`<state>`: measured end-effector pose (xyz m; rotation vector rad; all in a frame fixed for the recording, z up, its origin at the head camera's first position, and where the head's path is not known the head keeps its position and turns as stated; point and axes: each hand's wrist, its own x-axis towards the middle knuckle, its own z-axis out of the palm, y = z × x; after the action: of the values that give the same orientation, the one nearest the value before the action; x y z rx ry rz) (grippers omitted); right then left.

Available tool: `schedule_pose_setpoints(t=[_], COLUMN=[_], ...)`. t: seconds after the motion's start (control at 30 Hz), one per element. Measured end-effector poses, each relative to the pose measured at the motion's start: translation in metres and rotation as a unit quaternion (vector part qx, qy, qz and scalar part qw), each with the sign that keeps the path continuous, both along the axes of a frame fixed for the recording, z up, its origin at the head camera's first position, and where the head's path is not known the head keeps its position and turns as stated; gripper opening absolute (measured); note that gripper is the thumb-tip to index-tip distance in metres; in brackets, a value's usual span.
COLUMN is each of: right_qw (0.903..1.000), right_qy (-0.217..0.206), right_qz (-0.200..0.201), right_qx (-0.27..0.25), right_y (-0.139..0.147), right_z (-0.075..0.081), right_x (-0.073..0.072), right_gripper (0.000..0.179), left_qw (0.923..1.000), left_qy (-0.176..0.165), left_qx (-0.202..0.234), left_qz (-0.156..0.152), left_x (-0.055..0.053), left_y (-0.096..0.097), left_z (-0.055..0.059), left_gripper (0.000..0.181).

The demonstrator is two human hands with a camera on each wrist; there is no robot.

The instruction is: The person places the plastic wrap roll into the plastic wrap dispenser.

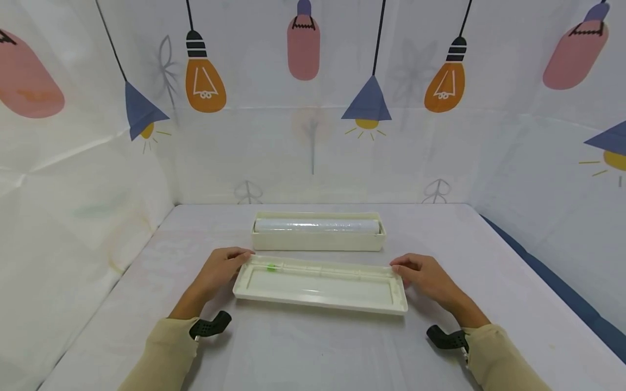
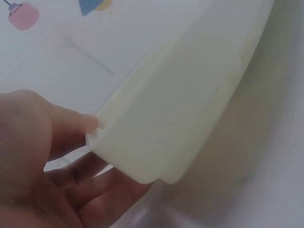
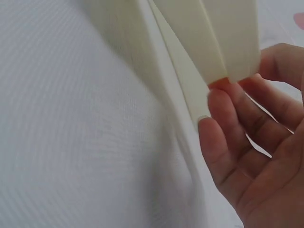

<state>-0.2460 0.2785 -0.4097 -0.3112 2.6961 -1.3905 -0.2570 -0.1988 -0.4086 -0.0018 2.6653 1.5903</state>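
A long cream plastic lid (image 1: 318, 285) lies between both hands in the head view, its hollow side up and a small green mark (image 1: 271, 267) near its far left corner. My left hand (image 1: 222, 270) pinches that corner, thumb on the rim and fingers underneath, as the left wrist view shows on the lid's end (image 2: 156, 114). At the other end, my right hand (image 1: 427, 278) grips the far right corner; in the right wrist view its fingers (image 3: 221, 114) curl under the lid (image 3: 237, 38). The near edge tilts down toward the white table.
Just behind the lid stands a long cream box (image 1: 318, 242) without a cover. A shiny roll of clear film (image 1: 318, 225) lies in it. The white table (image 1: 313, 353) meets printed curtains (image 1: 313, 152) at the back and sides.
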Motion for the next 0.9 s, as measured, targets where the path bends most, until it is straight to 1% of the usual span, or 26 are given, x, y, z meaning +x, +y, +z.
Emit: schedule_pose_setpoints(t=[0.13, 0.23, 0.33, 0.43, 0.5, 0.6, 0.7, 0.8, 0.9], right_qw=[0.9992, 0.9981, 0.996, 0.9941, 0.9931, 0.9922, 0.9916, 0.9873, 0.9813], right_qy=[0.007, 0.008, 0.005, 0.002, -0.007, -0.035, -0.071, -0.11, -0.136], right_qz=[-0.038, -0.052, -0.067, -0.071, -0.07, -0.07, -0.059, -0.041, -0.017], right_qx=[-0.012, -0.031, -0.059, -0.082, -0.094, -0.097, -0.09, -0.107, -0.135], right_y=[-0.001, -0.001, -0.002, -0.002, -0.002, -0.003, -0.003, -0.002, 0.0], right_z=[0.001, 0.002, 0.002, 0.002, 0.003, 0.004, 0.005, 0.005, 0.003], right_x=[0.0, 0.001, 0.001, 0.001, 0.001, 0.002, 0.002, 0.001, 0.001], right_gripper=[0.037, 0.045, 0.05, 0.054, 0.057, 0.064, 0.074, 0.079, 0.079], left_qw=[0.9993, 0.9985, 0.998, 0.9973, 0.9969, 0.9962, 0.9952, 0.9939, 0.9918], left_qy=[0.004, 0.006, 0.007, 0.012, 0.022, 0.035, 0.049, 0.06, 0.073], left_qx=[0.035, 0.053, 0.057, 0.062, 0.061, 0.056, 0.056, 0.062, 0.072], left_qz=[0.008, 0.017, 0.026, 0.038, 0.045, 0.057, 0.064, 0.069, 0.077], left_x=[-0.001, -0.002, -0.002, -0.001, -0.001, 0.001, 0.004, 0.005, 0.007], left_y=[0.002, 0.005, 0.007, 0.01, 0.012, 0.014, 0.016, 0.018, 0.02], left_z=[0.002, 0.003, 0.005, 0.006, 0.007, 0.01, 0.013, 0.014, 0.015], left_gripper=[0.036, 0.035, 0.035, 0.033, 0.033, 0.033, 0.033, 0.033, 0.032])
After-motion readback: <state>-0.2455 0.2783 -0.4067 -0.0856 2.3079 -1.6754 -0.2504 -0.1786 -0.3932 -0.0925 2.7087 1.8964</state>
